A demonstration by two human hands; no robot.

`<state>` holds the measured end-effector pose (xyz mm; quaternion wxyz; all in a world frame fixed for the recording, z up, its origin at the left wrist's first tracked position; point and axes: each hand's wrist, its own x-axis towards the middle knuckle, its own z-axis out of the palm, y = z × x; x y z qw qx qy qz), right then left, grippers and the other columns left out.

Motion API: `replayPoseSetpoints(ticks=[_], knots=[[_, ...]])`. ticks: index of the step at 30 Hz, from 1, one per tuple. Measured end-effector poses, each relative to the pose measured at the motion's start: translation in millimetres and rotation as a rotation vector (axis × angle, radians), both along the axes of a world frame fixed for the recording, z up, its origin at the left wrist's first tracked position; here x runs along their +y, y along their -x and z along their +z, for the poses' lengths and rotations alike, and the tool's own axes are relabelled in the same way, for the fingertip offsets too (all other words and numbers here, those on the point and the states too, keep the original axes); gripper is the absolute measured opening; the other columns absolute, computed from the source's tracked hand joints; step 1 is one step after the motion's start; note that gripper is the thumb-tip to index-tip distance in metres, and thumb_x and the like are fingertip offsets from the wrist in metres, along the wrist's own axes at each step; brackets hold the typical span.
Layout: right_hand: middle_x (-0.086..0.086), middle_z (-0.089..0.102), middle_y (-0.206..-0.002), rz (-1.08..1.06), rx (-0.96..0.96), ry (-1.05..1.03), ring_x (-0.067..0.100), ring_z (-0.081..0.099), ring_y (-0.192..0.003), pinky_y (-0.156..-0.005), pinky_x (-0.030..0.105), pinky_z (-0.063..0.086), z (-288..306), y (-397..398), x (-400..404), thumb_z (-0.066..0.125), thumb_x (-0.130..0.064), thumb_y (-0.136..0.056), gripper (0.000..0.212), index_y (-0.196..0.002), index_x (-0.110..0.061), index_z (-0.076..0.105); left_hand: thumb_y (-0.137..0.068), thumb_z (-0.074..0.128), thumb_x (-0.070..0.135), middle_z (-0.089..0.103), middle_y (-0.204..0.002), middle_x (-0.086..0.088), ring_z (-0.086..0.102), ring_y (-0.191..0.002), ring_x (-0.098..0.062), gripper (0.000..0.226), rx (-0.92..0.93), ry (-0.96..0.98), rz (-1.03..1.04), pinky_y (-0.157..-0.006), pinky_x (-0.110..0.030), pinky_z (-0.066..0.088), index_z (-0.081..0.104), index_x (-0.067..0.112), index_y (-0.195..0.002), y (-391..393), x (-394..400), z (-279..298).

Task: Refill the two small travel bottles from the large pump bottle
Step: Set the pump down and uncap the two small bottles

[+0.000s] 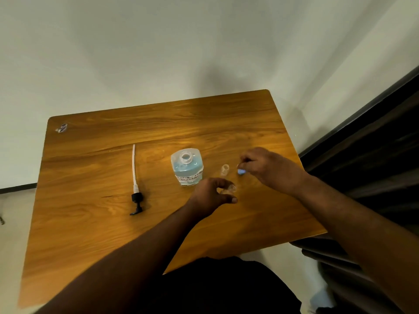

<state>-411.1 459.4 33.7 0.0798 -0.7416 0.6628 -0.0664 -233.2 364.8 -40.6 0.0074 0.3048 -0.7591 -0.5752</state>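
Observation:
The large clear bottle (pixel 187 166), part full of blue liquid, stands open in the middle of the wooden table (pixel 95 173). Its black pump head with a long white tube (pixel 135 182) lies flat to its left. A small clear travel bottle (pixel 225 169) stands uncapped just right of the large bottle. My left hand (pixel 212 196) curls around a second small clear bottle (pixel 231 188), fingers touching it. My right hand (pixel 267 168) pinches a small blue cap (pixel 241 171) just above the table, right of the uncapped bottle.
A small crumpled wrapper (pixel 61 128) lies at the table's far left corner. White walls stand behind the table, and a dark curtain (pixel 374 155) hangs close to the table's right edge.

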Motion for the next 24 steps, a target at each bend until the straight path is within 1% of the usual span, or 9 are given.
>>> replayPoseSetpoints(ticks=[2, 4, 7, 9, 12, 14, 18, 21, 24], knots=[[0.009, 0.062, -0.112, -0.203, -0.207, 0.028, 0.021, 0.062, -0.099, -0.076, 0.029, 0.051, -19.1, 11.4, 8.0, 0.071, 0.001, -0.078, 0.032, -0.108, -0.008, 0.066, -0.069, 0.085, 0.024, 0.069, -0.116, 0.009, 0.06, -0.106, -0.003, 0.042, -0.008, 0.015, 0.019, -0.084, -0.018, 0.046, 0.072, 0.019, -0.109, -2.3, 2.9, -5.9], [0.006, 0.062, -0.114, -0.437, -0.421, -0.019, 0.019, 0.06, -0.103, -0.086, 0.03, 0.051, -43.7, 13.0, 17.1, 0.069, -0.002, -0.081, 0.036, -0.115, -0.011, 0.062, -0.069, 0.084, 0.027, 0.067, -0.117, 0.007, 0.06, -0.105, -0.007, 0.042, 0.003, 0.042, 0.068, -0.078, -0.016, 0.045, 0.072, 0.023, -0.109, -1.7, 6.3, -13.9], [0.004, 0.055, -0.118, -0.647, -0.615, -0.105, 0.012, 0.054, -0.105, -0.091, 0.025, 0.045, -85.3, 7.9, 28.4, 0.064, 0.0, -0.083, 0.049, -0.129, -0.014, 0.055, -0.07, 0.084, 0.024, 0.066, -0.114, 0.002, 0.062, -0.101, -0.014, 0.043, -0.044, 0.028, 0.177, -0.081, -0.027, 0.052, 0.07, 0.023, -0.111, 1.9, 11.7, -27.0], [0.006, 0.056, -0.118, -0.721, -0.658, -0.16, 0.014, 0.054, -0.105, -0.089, 0.023, 0.043, -109.7, 7.1, 31.9, 0.064, 0.001, -0.082, 0.043, -0.123, -0.012, 0.061, -0.072, 0.083, 0.018, 0.069, -0.114, 0.0, 0.064, -0.102, -0.015, 0.045, -0.081, 0.016, 0.203, -0.086, -0.03, 0.054, 0.069, 0.02, -0.115, 6.7, 14.2, -36.8], [0.007, 0.066, -0.112, -0.861, -0.728, -0.159, 0.019, 0.061, -0.103, -0.085, 0.025, 0.047, -135.6, 3.8, 32.6, 0.068, -0.001, -0.08, 0.031, -0.109, -0.012, 0.067, -0.075, 0.08, 0.016, 0.068, -0.119, -0.001, 0.063, -0.102, -0.013, 0.047, -0.138, 0.033, 0.209, -0.088, -0.025, 0.051, 0.066, 0.019, -0.121, 14.1, 15.3, -49.6], [0.006, 0.068, -0.104, -0.904, -0.747, -0.142, 0.018, 0.063, -0.097, -0.079, 0.025, 0.047, -147.3, 1.2, 29.9, 0.068, -0.001, -0.079, 0.025, -0.101, -0.012, 0.067, -0.076, 0.08, 0.016, 0.068, -0.12, -0.001, 0.064, -0.103, -0.015, 0.048, -0.163, 0.048, 0.245, -0.09, -0.029, 0.052, 0.065, 0.019, -0.122, 20.6, 14.8, -57.8], [0.007, 0.064, -0.098, -0.884, -0.623, -0.147, 0.019, 0.057, -0.089, -0.072, 0.026, 0.043, -161.2, -0.8, 20.8, 0.066, 0.0, -0.079, 0.019, -0.093, -0.011, 0.062, -0.077, 0.078, 0.013, 0.067, -0.122, -0.004, 0.063, -0.11, -0.017, 0.048, -0.193, 0.021, 0.305, -0.095, -0.031, 0.052, 0.064, 0.016, -0.124, 31.5, 12.9, -68.2], [0.008, 0.064, -0.103, -0.867, -0.534, -0.176, 0.023, 0.058, -0.094, -0.074, 0.027, 0.044, -170.1, -0.5, 18.6, 0.066, 0.0, -0.079, 0.022, -0.098, -0.01, 0.061, -0.078, 0.077, 0.013, 0.065, -0.125, -0.004, 0.061, -0.112, -0.016, 0.049, -0.212, 0.028, 0.291, -0.095, -0.027, 0.05, 0.063, 0.017, -0.125, 35.6, 12.4, -73.2], [0.009, 0.064, -0.108, -0.877, -0.489, -0.198, 0.024, 0.058, -0.099, -0.077, 0.031, 0.048, -176.2, -2.5, 17.9, 0.066, -0.002, -0.08, 0.028, -0.105, -0.011, 0.06, -0.079, 0.076, 0.014, 0.064, -0.128, -0.001, 0.06, -0.114, -0.014, 0.049, -0.225, 0.068, 0.238, -0.096, -0.028, 0.05, 0.062, 0.02, -0.126, 37.1, 10.9, -76.7]])
